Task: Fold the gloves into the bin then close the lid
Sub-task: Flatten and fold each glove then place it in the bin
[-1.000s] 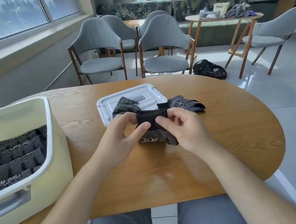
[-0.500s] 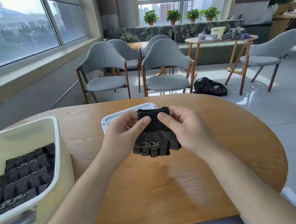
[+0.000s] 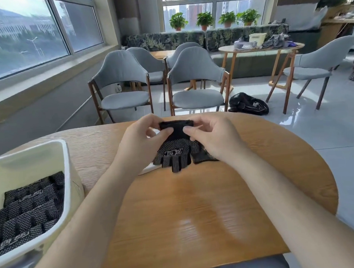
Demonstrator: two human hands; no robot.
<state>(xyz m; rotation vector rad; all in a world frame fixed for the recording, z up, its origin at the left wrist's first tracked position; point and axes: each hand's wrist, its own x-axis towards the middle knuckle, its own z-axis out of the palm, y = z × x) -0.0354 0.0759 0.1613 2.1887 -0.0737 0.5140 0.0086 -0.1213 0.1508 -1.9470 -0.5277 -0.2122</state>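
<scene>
glove (image 3: 178,148) pinched by left hand (image 3: 139,142), right hand (image 3: 213,140), cuff up, fingers toward viewer

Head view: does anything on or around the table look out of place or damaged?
Nothing looks damaged or spilled. The left hand and right hand pinch one glove by its cuff; folded gloves lie tidily in the bin. Only a black bag on the floor seems misplaced.

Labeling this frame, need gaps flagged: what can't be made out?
Head view:
- lid: mostly hidden behind the left hand and held glove; only slivers show.
- bin: cut off by left and bottom edges; glove count inside unclear.
- second glove: largely covered by the right hand.
- glove logo: too small to read.
</scene>
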